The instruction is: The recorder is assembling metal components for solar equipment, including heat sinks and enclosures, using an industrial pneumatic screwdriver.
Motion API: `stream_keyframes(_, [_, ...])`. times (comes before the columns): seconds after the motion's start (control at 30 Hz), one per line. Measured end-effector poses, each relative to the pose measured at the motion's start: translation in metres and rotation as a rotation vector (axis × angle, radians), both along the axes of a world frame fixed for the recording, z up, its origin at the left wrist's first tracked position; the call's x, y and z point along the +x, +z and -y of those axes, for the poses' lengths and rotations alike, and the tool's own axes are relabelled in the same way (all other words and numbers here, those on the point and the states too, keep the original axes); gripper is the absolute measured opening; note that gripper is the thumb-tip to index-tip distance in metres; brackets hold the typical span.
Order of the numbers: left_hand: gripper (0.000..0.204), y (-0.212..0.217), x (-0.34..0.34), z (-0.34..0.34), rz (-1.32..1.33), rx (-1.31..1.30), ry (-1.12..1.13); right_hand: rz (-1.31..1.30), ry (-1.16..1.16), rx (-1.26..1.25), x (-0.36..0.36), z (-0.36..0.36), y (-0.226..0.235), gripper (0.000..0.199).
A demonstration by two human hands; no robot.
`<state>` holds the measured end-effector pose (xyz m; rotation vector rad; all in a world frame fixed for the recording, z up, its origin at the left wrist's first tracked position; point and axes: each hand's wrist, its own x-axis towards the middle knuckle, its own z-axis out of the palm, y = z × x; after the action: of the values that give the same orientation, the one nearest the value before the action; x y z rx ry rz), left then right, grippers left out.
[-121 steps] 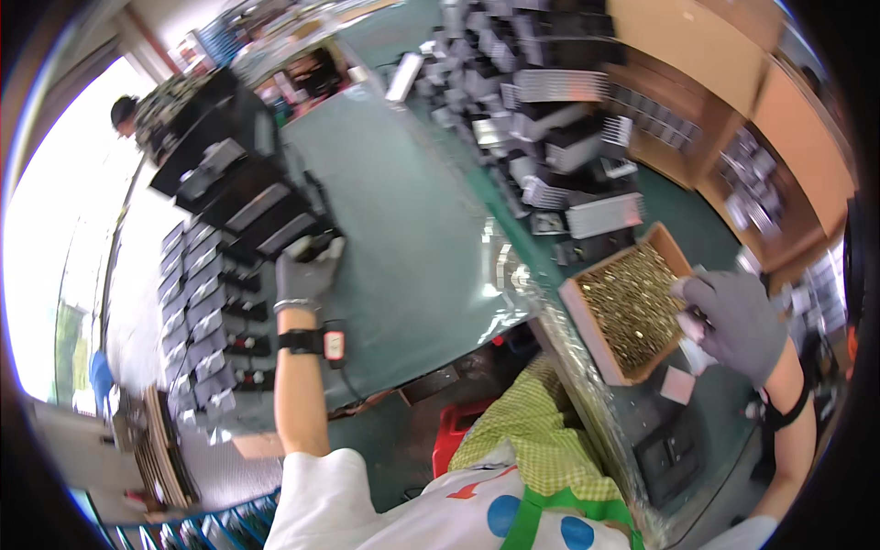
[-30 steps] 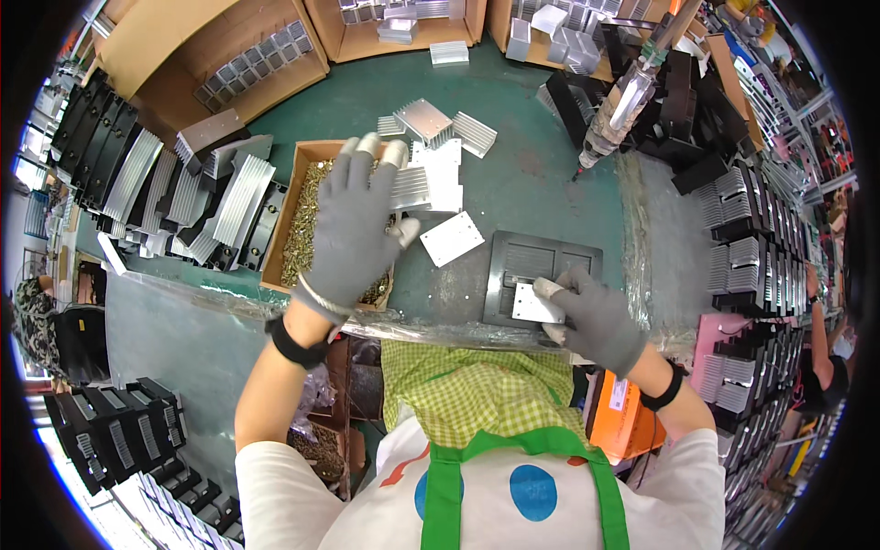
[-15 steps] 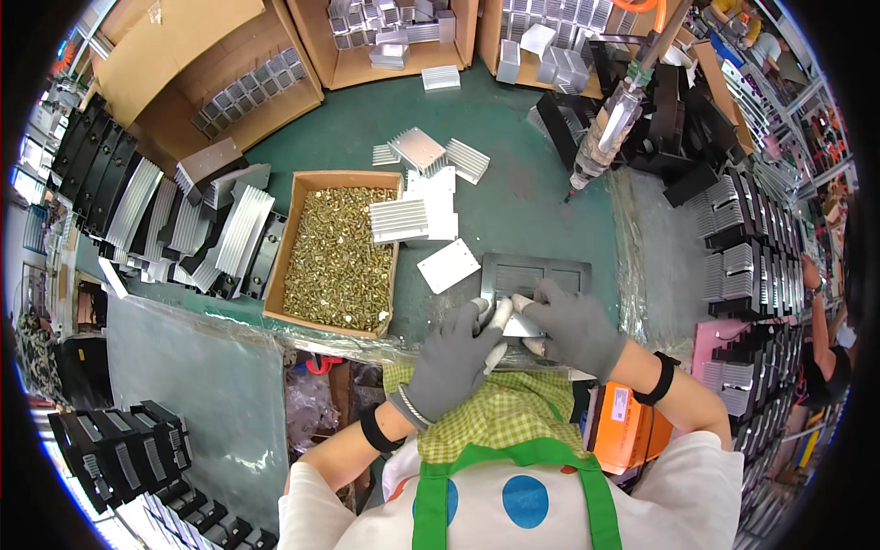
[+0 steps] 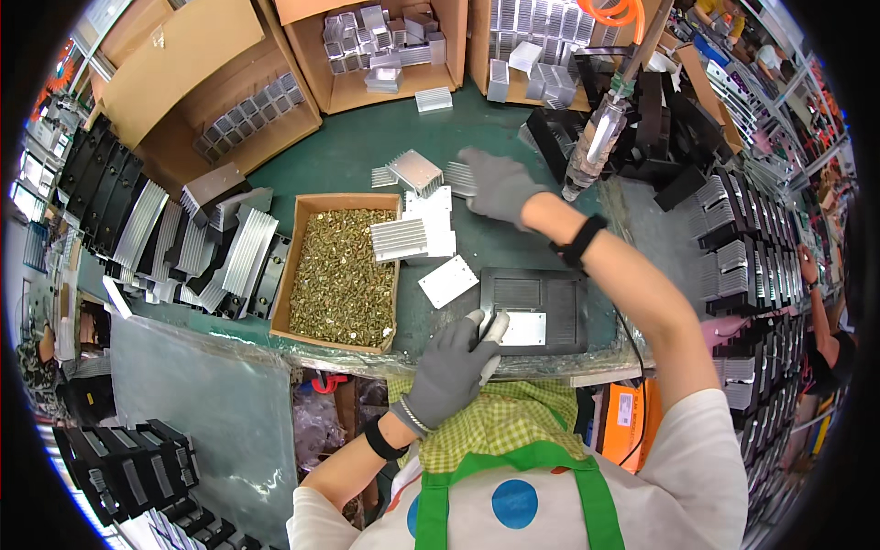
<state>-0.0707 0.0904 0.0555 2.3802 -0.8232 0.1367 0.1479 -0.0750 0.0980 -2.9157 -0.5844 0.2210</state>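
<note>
My left hand point(image 4: 449, 367), in a grey glove with pale fingertips, rests at the left side of a black fixture tray point(image 4: 579, 312). Its fingers are apart, their tips touching the tray beside a flat silver plate point(image 4: 524, 328) that lies in it. Out across the bench, my right hand point(image 4: 506, 188) closes around a finned aluminium heat sink point(image 4: 461, 179) and covers its right part. Next to that piece lie another heat sink point(image 4: 415, 171), a finned block point(image 4: 400, 238) and a loose silver plate point(image 4: 448, 281).
A cardboard box of brass-coloured screws point(image 4: 337, 275) stands left of the tray. Large cartons point(image 4: 371, 92) of heat sinks line the back. An air screwdriver point(image 4: 596, 147) hangs at right. Black finned housings point(image 4: 747, 266) are stacked on the far right.
My right hand has left the tray and reached forward to the heat sink at the back. My left hand has stayed by the tray, where the silver plate now shows.
</note>
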Motion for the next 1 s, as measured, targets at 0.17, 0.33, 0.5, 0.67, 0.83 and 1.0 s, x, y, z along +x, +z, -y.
stream_keyframes(0.17, [0.054,0.014,0.001,-0.008,-0.123,-0.126,0.058,-0.297,0.103,-0.038,-0.056,0.047,0.074,0.055])
stream_keyframes(0.33, [0.055,0.013,0.015,0.009,-0.099,-0.216,0.065,-0.263,0.386,-0.309,-0.116,0.035,0.051,0.050])
stream_keyframes(0.5, [0.059,0.015,0.016,0.015,-0.086,-0.170,0.069,-0.155,0.112,0.020,-0.116,0.077,0.039,0.047])
stream_keyframes(0.67, [0.056,0.014,0.025,0.020,-0.073,-0.032,0.027,-0.444,-0.065,0.297,-0.131,0.096,0.023,0.043])
stream_keyframes(0.83, [0.053,0.008,0.044,0.028,-0.001,0.070,0.003,-0.454,-0.181,0.397,-0.139,0.083,0.008,0.040])
stream_keyframes(1.0, [0.047,0.012,0.040,0.026,0.028,0.127,-0.003,-0.327,-0.077,0.344,-0.139,0.079,0.002,0.038])
